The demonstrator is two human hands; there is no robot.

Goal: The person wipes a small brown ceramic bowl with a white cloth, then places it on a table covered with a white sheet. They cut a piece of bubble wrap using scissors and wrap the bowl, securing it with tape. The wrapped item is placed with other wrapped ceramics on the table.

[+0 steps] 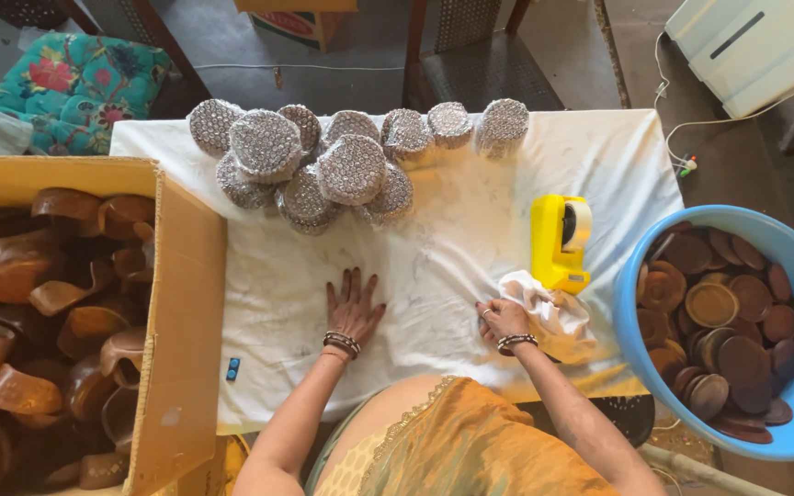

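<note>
White-sheeted surface [470, 220] is seen with bubble-wrapped bundles [351, 156] stacked at the back, a left hand [353, 308] spread flat, a cloth [544, 308] bunched in right-hand fingers [493, 321], while brown lids [732, 321] lie unwrapped in a blue tub [631, 340].

cardboard box [186, 303] cut off left, blue tub [636, 340] cut off right
</note>
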